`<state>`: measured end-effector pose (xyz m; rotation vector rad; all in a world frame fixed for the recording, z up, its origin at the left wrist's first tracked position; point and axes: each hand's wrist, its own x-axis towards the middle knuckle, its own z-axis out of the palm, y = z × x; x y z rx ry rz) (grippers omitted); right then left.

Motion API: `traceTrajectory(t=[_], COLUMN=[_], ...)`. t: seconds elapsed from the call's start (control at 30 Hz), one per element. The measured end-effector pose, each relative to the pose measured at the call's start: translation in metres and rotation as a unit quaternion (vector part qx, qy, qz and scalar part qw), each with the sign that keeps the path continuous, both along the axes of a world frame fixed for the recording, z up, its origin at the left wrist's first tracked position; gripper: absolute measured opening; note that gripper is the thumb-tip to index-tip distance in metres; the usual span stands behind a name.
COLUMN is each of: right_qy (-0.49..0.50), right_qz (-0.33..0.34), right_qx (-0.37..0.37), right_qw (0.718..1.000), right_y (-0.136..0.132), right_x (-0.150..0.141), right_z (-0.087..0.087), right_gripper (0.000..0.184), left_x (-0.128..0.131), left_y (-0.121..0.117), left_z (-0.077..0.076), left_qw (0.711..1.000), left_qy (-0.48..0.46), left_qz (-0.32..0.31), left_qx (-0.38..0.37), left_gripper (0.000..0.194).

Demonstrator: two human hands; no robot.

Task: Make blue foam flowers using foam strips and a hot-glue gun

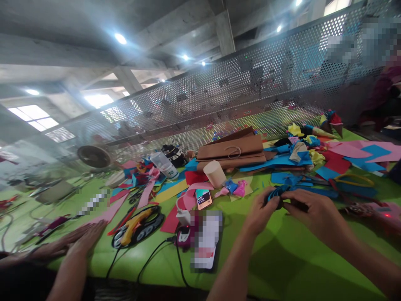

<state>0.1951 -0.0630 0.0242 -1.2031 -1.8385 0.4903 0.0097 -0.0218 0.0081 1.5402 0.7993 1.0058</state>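
Observation:
My left hand (260, 212) and my right hand (313, 209) meet above the green table (282, 259), right of centre. Both are closed in a pinch on a small piece of blue paper (277, 193) held between the fingertips. The piece is curled and partly hidden by my fingers. Just beyond my hands lie more blue paper scraps (291, 179) and a pair of yellow-handled scissors (352, 179).
Another person's hands (82, 240) lie flat on the table at the left. A yellow glue gun (138, 223) with black cords, a phone (203, 198), a paper cup (214, 173), brown paper bags (233, 151) and heaps of coloured paper cover the table. A perforated metal screen (250, 88) stands behind.

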Motion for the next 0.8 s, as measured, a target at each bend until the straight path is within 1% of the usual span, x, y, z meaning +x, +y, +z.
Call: traceTrajectory(t=[0.23, 0.37, 0.5, 0.67, 0.8], right_qy=[0.002, -0.003, -0.006, -0.006, -0.008], right_qz=[-0.006, 0.012, 0.037, 0.059, 0.072], right_qx=[-0.013, -0.008, -0.029, -0.048, -0.038], right_qw=[1.000, 1.000, 0.999, 0.997, 0.997], right_y=[0.003, 0.005, 0.007, 0.009, 0.010], right_x=[-0.003, -0.002, 0.003, 0.008, 0.009], right_z=[0.007, 0.010, 0.011, 0.011, 0.010], right_gripper=[0.017, 0.014, 0.014, 0.017, 0.018], left_x=[-0.002, -0.003, -0.003, -0.003, -0.003], left_y=[0.000, 0.000, 0.000, 0.000, -0.001], left_z=[0.000, 0.000, 0.001, 0.004, 0.005], left_qw=[0.999, 1.000, 0.999, 0.998, 0.997], left_qy=[0.029, 0.014, -0.010, -0.009, -0.009], left_qz=[-0.011, -0.021, -0.041, -0.043, -0.043], left_qx=[0.009, 0.008, -0.017, -0.038, -0.064], left_gripper=[0.034, 0.036, 0.039, 0.046, 0.049])
